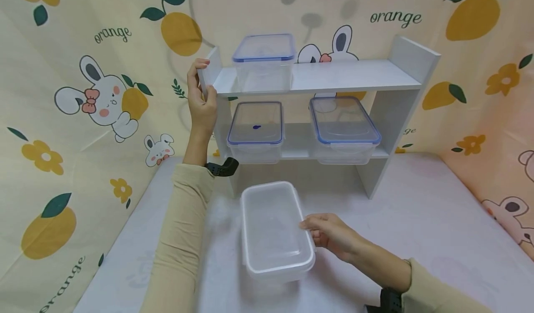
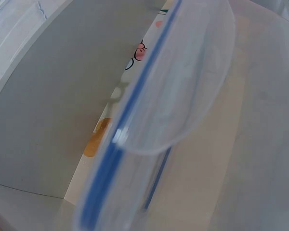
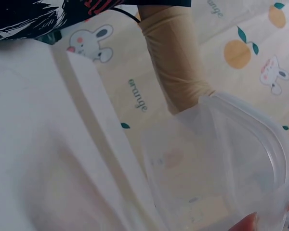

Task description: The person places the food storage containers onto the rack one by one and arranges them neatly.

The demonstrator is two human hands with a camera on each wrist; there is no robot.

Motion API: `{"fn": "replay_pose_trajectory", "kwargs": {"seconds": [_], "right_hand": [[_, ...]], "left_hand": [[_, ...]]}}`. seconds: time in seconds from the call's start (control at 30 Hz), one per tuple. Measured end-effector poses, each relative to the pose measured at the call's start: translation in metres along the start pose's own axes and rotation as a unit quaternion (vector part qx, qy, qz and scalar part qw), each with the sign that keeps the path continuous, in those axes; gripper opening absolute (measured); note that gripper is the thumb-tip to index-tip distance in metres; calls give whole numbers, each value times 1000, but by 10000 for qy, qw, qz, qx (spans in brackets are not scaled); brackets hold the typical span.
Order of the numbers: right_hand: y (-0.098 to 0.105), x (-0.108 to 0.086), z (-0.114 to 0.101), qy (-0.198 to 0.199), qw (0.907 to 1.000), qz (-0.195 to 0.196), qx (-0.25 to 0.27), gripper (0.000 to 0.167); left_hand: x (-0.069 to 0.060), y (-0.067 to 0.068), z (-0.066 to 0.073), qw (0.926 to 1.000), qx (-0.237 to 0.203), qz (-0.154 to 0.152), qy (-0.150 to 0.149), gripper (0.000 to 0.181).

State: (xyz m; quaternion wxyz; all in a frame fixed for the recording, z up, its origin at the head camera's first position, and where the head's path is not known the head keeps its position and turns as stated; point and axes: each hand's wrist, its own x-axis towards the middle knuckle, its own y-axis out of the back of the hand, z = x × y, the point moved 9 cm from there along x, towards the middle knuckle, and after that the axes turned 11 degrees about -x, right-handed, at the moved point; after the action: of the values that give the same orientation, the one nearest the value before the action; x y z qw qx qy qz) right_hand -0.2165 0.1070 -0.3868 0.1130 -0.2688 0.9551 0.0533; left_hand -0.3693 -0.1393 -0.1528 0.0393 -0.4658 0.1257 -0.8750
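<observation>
My right hand (image 1: pixel 333 236) grips the right edge of a clear plastic food container (image 1: pixel 277 229) with a whitish, translucent lid, in front of a white shelf (image 1: pixel 346 77). In the right wrist view the container (image 3: pixel 183 159) shows close up, with fingertips (image 3: pixel 245 224) at its lower edge. A shadow lies on the table below it. My left hand (image 1: pixel 202 99) holds the upper left side panel of the shelf, thumb toward the front. A blue-rimmed container (image 1: pixel 264 74) stands on the top board beside that hand. The left wrist view shows a blue-sealed container (image 2: pixel 192 96) very near.
On the middle board stand two more clear containers with blue-rimmed lids, one on the left (image 1: pixel 255 132) and one on the right (image 1: pixel 345 130). The shelf stands on a white-covered table (image 1: pixel 421 239). Patterned cloth (image 1: pixel 267 7) hangs behind and at both sides.
</observation>
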Motion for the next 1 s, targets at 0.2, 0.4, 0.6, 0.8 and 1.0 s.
{"fn": "replay_pose_trajectory", "kwargs": {"seconds": [0.2, 0.4, 0.6, 0.8, 1.0], "right_hand": [[3, -2, -7, 94, 9999, -100, -84, 11], [8, -6, -13, 192, 9996, -131, -186, 12], [14, -11, -20, 216, 9991, -127, -338, 19], [18, -17, -26, 276, 9986, -236, -395, 22], [26, -23, -32, 391, 9975, -360, -462, 21]], "left_hand": [[2, 5, -8, 10000, 26, 51, -12, 42], [-1, 0, 5, 10000, -4, 61, -7, 39], [-3, -3, 11, 10000, 9, 46, -20, 39], [-3, -4, 13, 10000, -46, 37, -43, 39], [-3, -7, 13, 10000, -93, 1, -24, 39]]}}
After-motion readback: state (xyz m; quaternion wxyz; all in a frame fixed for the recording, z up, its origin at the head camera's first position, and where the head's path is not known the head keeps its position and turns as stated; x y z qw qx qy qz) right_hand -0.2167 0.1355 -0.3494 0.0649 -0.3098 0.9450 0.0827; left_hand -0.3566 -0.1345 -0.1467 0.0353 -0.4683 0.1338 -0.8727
